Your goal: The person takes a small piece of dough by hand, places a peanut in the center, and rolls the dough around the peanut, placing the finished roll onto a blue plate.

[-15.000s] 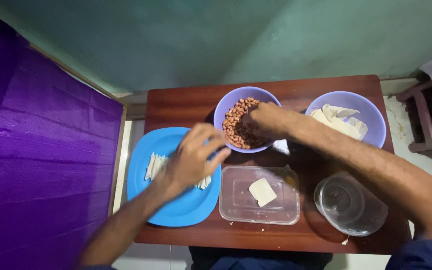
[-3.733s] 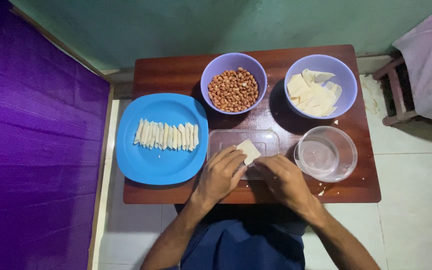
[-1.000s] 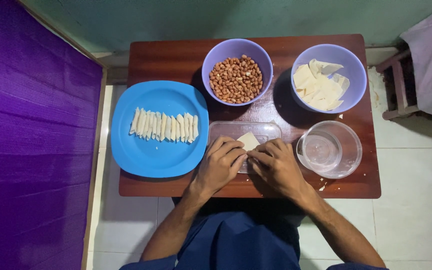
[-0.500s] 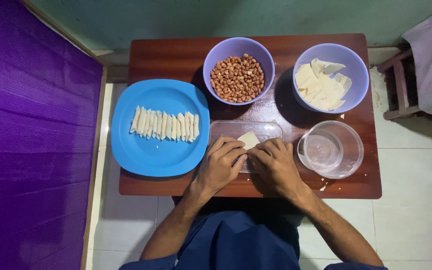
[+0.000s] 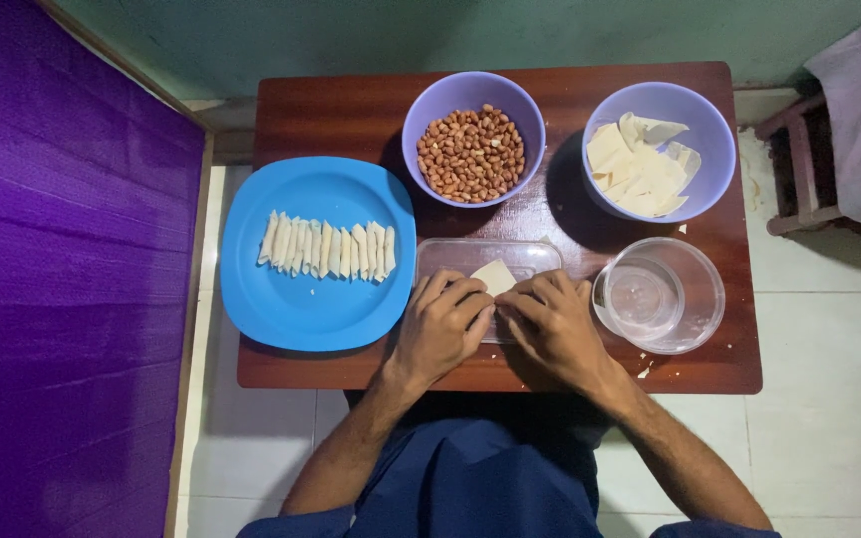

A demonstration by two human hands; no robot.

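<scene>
At the lower centre of the frame, the left hand (image 5: 440, 324) and right hand (image 5: 550, 324) meet over a clear tray (image 5: 480, 256), fingers pinching a pale wrapper (image 5: 496, 276). Finished rolls (image 5: 327, 248) line the blue plate (image 5: 301, 314) at left; bowls of peanuts (image 5: 472, 154) and wrappers (image 5: 642, 171) sit above.

Both forearms reach forward from the body and angle inward until the hands meet at the middle. The left hand (image 5: 440, 324) and the right hand (image 5: 550, 321) lie palm-down, knuckles up, fingers curled, their fingertips almost touching.
</scene>
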